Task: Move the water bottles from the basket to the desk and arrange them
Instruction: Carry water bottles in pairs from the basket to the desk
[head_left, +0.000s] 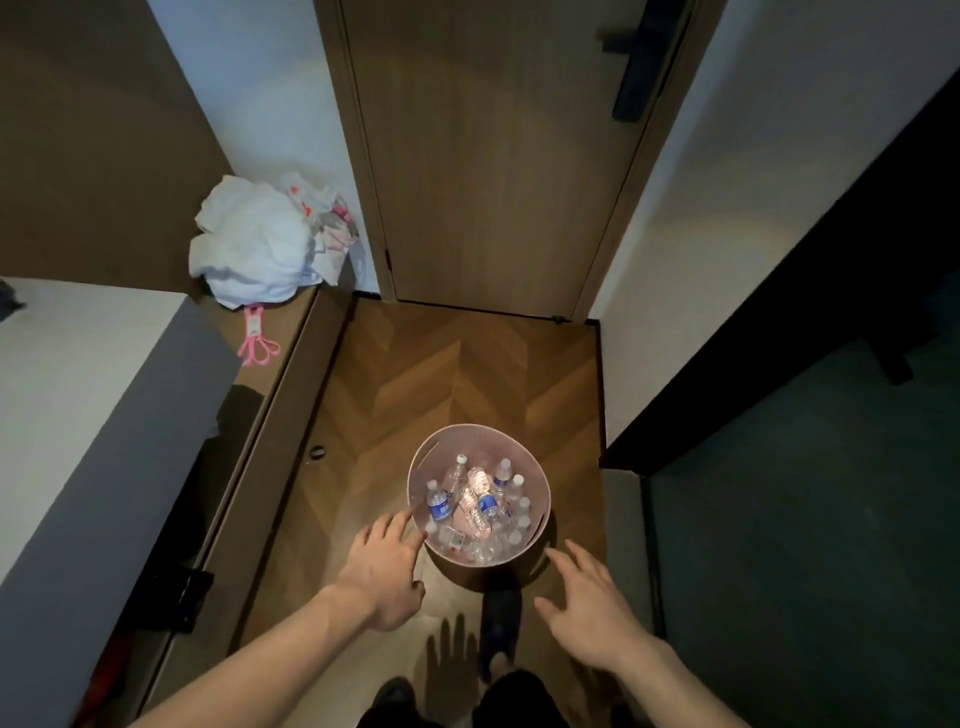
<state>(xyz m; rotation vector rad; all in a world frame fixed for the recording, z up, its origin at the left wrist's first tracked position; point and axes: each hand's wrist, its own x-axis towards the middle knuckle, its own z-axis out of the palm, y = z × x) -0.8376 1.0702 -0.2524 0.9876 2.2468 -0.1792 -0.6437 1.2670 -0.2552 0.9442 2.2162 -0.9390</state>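
Observation:
A round pink basket (457, 434) stands on the wooden floor in front of a closed door. Several clear water bottles (485, 506) with white caps lie jumbled inside it, some with blue labels. My left hand (382, 569) reaches toward the basket's left rim with its fingers spread, fingertips right at the edge. My right hand (592, 608) is stretched out near the basket's right side, fingers straight, a little short of the rim. Neither hand holds anything. The desk is not clearly in view.
A low wooden ledge (270, 415) runs along the left, bearing white plastic bags (260, 241) and a pink clip-like item (257, 338). A grey-white surface (78, 395) lies further left. A dark doorway opens at the right. My feet are just behind the basket.

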